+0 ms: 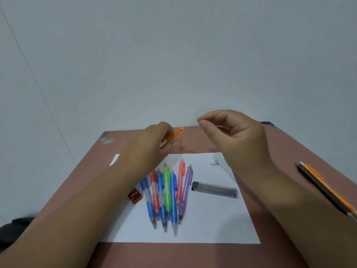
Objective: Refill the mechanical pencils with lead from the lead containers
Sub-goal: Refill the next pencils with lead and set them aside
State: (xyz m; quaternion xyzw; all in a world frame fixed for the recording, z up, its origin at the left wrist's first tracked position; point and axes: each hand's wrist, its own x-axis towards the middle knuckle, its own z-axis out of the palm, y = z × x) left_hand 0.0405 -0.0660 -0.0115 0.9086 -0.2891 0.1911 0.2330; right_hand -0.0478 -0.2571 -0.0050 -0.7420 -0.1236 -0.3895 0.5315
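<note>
My left hand point(156, 140) grips an orange mechanical pencil point(176, 133) above the table's far side, its open top end pointing up and right. My right hand point(231, 132) is raised a short way to the right of it and pinches a thin lead point(218, 113) between thumb and forefinger. On a white sheet point(212, 225) lie several mechanical pencils point(167, 194) in blue, red, green and purple, tips toward me. A clear lead container point(215, 189) with a black cap lies to their right.
The pinkish table point(289, 151) meets a pale wall at the back. A small red box point(134, 195) sits left of the sheet. Two pencils, black and orange point(324, 188), lie at the right edge. Small white bits point(214, 162) rest on the sheet's far part.
</note>
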